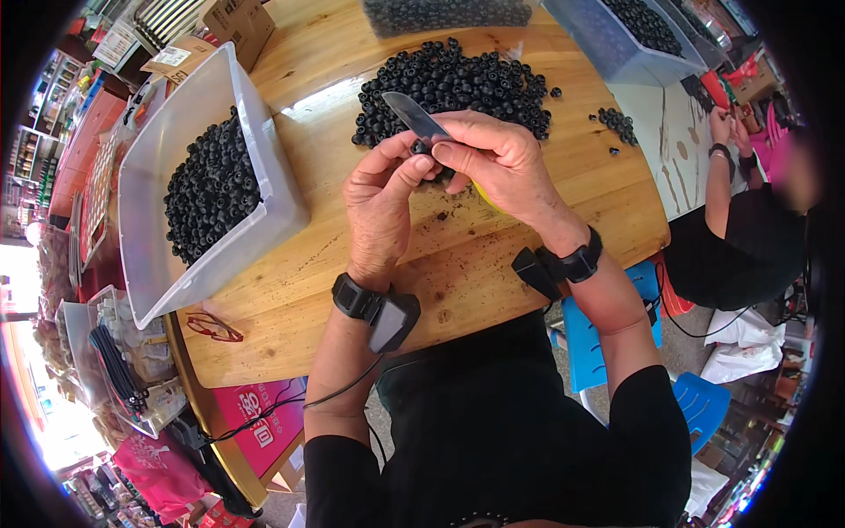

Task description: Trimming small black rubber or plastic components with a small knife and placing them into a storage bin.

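Note:
My left hand (pixel 380 189) is closed, pinching a small black round part (pixel 420 147) between thumb and fingertips. In my right hand (pixel 503 160) a knife (pixel 407 112) is gripped, its blade pointing up and to the left. A bit of yellow shows below the right palm and may be its handle. The right thumb lies close beside the pinched part, and the blade's lower end is next to it. Just beyond both hands spreads a heap of similar black parts (pixel 466 79), many with a hole in them. Dark crumbs are scattered on the wooden table (pixel 422 308) under my hands.
On the left stands a clear plastic bin (pixel 282 198) with many black parts. More bins, a grey one (pixel 607 57) among them, stand at the far side. Red glasses (pixel 214 326) lie near the left edge. At the right sits another person (pixel 739 211) by a white surface.

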`<state>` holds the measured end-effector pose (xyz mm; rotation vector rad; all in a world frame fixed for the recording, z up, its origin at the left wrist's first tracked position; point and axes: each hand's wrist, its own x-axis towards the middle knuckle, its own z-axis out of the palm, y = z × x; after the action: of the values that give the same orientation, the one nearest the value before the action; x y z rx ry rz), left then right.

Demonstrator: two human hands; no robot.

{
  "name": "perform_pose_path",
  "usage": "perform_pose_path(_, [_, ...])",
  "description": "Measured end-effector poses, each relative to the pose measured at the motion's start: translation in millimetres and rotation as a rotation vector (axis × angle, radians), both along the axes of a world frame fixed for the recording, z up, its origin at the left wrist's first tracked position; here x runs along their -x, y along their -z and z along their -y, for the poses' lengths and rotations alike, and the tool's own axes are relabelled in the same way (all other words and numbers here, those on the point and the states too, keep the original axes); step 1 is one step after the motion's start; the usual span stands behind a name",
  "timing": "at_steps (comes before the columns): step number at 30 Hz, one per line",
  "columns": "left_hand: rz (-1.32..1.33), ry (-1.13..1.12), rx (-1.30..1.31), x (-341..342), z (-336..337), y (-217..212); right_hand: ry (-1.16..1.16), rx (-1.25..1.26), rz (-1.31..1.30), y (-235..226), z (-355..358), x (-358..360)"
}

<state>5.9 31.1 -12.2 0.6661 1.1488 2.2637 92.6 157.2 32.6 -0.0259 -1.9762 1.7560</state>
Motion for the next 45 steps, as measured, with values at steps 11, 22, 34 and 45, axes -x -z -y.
perform_pose_path(11, [0.011, 0.028, 0.02, -4, -1, -2, -0.052, 0.075, 0.017, 0, -4, -5])
perform_pose_path(22, [-0.127, 0.026, 0.069, -8, -2, -4, 0.046, -0.053, 0.065, 7, -11, -2])
perform_pose_path(34, [-0.072, 0.031, 0.065, -5, -4, 3, -0.056, 0.035, 0.032, 4, -9, -4])
perform_pose_path(45, [-0.128, 0.06, 0.095, -9, -5, 4, -0.012, 0.081, 0.088, 11, -16, -2])
